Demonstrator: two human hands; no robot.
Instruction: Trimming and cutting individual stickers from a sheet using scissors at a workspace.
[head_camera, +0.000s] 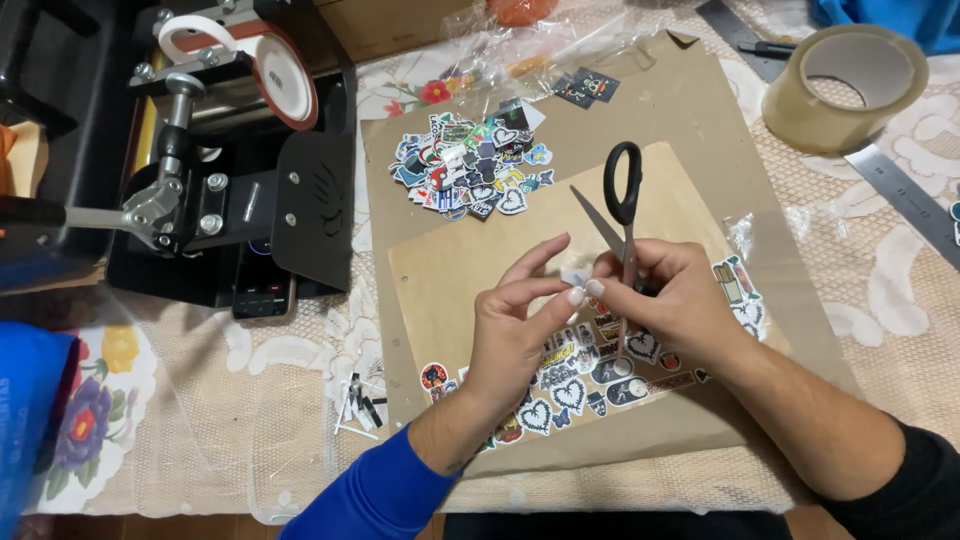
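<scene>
- Sticker (576, 276), a small pale scrap, sits pinched between the fingertips of both hands, held up above the brown paper (450, 270) where it can be seen closely.
- Left hand (515, 325) grips the sticker's edge with thumb and forefinger; the other fingers fan out loosely, probably to keep them off the piece.
- Right hand (665, 295) also nips the sticker with thumb and forefinger, while its remaining fingers curl around the black scissors (618, 205); the blades point up and away, likely parked there so the tool stays ready without getting in the way.
- Cut stickers (590, 375) lie in a spread row on the paper right under the hands, near at hand.
- Another heap of stickers (470, 165) rests farther up the paper, well apart from the hands.
- Tape roll (845, 85) stands at the upper right beside a steel ruler (905, 200).
- Black press machine (230, 150) occupies the upper left, off the paper.
- Paper trimmings (362, 405) lie on the lace cloth (300, 400), left of the paper.
</scene>
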